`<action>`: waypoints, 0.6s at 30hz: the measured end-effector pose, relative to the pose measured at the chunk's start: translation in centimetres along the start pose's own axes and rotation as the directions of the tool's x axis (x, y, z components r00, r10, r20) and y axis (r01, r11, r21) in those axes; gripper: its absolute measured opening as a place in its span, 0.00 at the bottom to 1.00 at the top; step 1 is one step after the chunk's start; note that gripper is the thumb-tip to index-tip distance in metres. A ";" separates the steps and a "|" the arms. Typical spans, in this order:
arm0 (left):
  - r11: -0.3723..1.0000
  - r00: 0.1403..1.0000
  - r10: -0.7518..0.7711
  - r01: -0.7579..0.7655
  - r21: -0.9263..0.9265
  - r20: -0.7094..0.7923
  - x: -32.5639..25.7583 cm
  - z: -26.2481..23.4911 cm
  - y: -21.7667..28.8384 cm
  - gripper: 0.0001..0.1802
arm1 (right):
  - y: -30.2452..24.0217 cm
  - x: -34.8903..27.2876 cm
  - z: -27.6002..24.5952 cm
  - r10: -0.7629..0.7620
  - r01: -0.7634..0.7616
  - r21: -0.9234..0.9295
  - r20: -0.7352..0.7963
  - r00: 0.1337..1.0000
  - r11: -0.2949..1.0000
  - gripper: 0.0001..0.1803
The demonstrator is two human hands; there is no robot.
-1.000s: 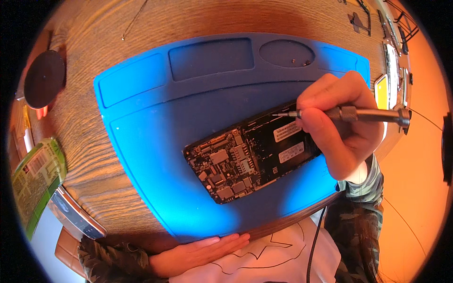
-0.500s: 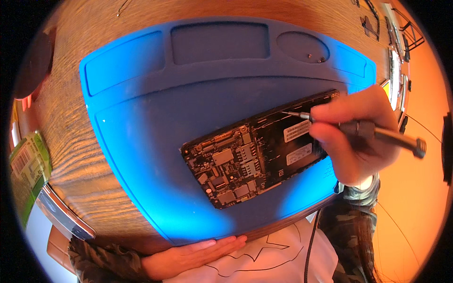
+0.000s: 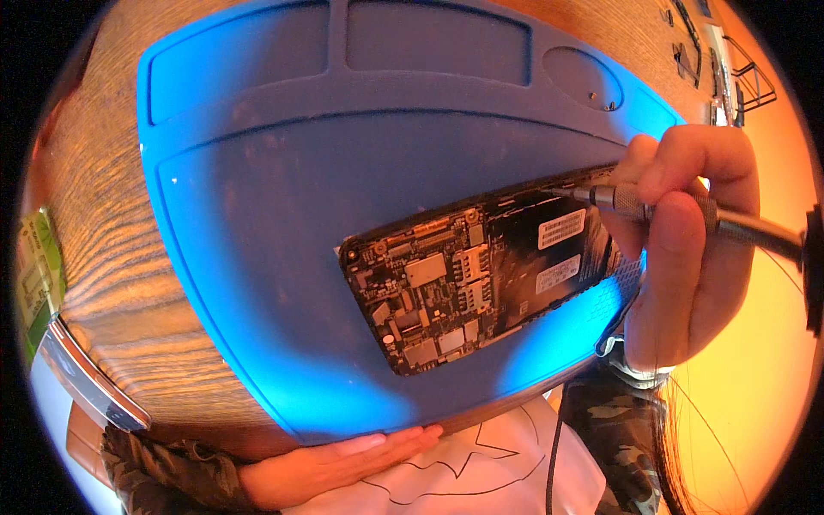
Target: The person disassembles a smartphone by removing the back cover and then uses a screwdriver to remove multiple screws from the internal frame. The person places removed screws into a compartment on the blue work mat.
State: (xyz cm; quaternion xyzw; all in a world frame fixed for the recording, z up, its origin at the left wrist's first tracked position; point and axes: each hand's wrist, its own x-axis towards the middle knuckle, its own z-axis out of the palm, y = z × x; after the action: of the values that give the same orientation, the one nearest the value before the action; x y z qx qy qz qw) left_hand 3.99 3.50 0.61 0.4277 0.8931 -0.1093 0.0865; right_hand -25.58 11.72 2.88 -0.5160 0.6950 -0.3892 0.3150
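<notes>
An opened smartphone lies slantwise on a blue silicone work mat. Its circuit board is bare at the left half, and two white labels sit on the black right half. My right hand is closed around a metal precision screwdriver, thumb and fingers on its knurled part. The slim tip points left, over the phone's far edge beside the black area; whether it touches cannot be made out. My left hand rests flat at the near edge of the mat, fingers stretched out, holding nothing.
Tiny screws lie in the round recess of the mat. A green package and a dark, flat phone-like device are at the left on the wooden table. A black cable hangs near my right sleeve.
My right hand and the screwdriver have come up closer to the camera, with the fingers placed differently on the handle. The whole view has shifted slightly. My left hand stays flat.
</notes>
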 end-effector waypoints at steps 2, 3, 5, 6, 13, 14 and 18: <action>0.997 1.000 -0.015 0.015 -0.079 -0.006 0.1 -0.1 -0.1 0.29 | 0.5 -0.1 -0.4 -0.065 0.064 0.016 0.041 0.997 0.998 0.08; 0.993 1.000 -0.025 0.024 -0.118 -0.007 0.0 -0.1 -0.1 0.29 | 0.6 -0.2 -0.5 -0.090 0.089 0.013 0.084 0.992 0.996 0.07; 0.992 1.000 -0.022 0.020 -0.122 -0.012 0.0 -0.1 -0.1 0.29 | 0.5 -0.3 -0.9 -0.106 0.103 0.031 0.102 0.989 0.994 0.08; 0.992 1.000 -0.018 0.016 -0.127 -0.016 0.0 0.0 0.0 0.29 | 0.4 -0.2 -1.1 -0.049 0.045 0.029 0.150 0.987 0.999 0.07; 0.987 1.000 -0.011 0.014 0.159 -0.021 0.1 0.5 0.3 0.29 | 0.9 0.8 -0.1 -0.172 0.138 0.309 0.083 0.982 0.941 0.10; 0.991 1.000 -0.013 0.016 0.131 -0.020 0.1 0.5 0.2 0.29 | 1.2 0.7 0.4 -0.162 0.146 0.264 0.040 0.986 0.953 0.11; 1.000 1.000 -0.027 0.028 0.013 -0.012 -0.1 0.3 0.0 0.29 | 0.5 0.0 1.6 -0.095 0.094 -0.016 -0.257 0.962 0.995 0.08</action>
State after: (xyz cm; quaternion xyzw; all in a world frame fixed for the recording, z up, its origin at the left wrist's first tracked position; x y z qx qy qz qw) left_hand 4.10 3.34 0.40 0.4166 0.8987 -0.1137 0.0769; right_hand -24.46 11.49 1.70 -0.4941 0.7055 -0.4661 0.2021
